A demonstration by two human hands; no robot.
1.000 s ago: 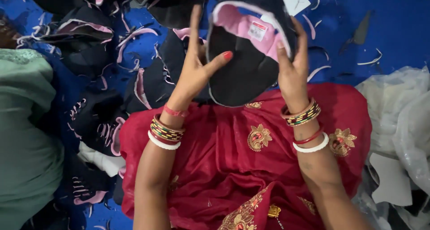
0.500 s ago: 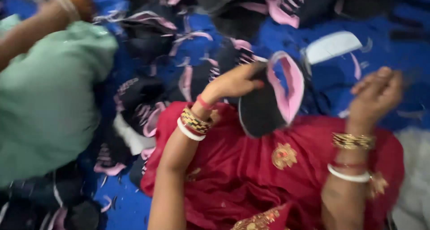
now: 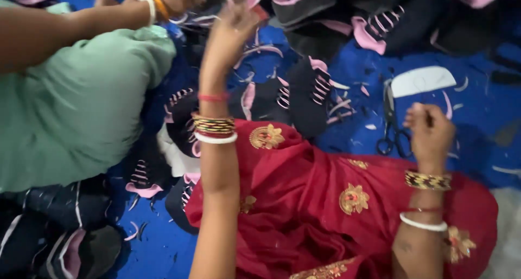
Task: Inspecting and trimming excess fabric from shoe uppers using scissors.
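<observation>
Nearby, scissors (image 3: 394, 128), perhaps untouched.

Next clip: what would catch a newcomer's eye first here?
Probably the red cloth with gold embroidery over the person's lap at bottom centre. Above it, black and pink shoe uppers lie heaped on a blue sheet, where the left hand reaches; scissors lie beside the loosely closed right hand. A co-worker's green-clad knee fills the left.

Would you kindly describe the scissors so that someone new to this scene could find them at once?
Start from the blue sheet spread over the floor, then look beside the closed right hand. The scissors lie flat just left of it, below a white curved cut-out piece. They are the only metal tool, with dark loop handles.
</observation>
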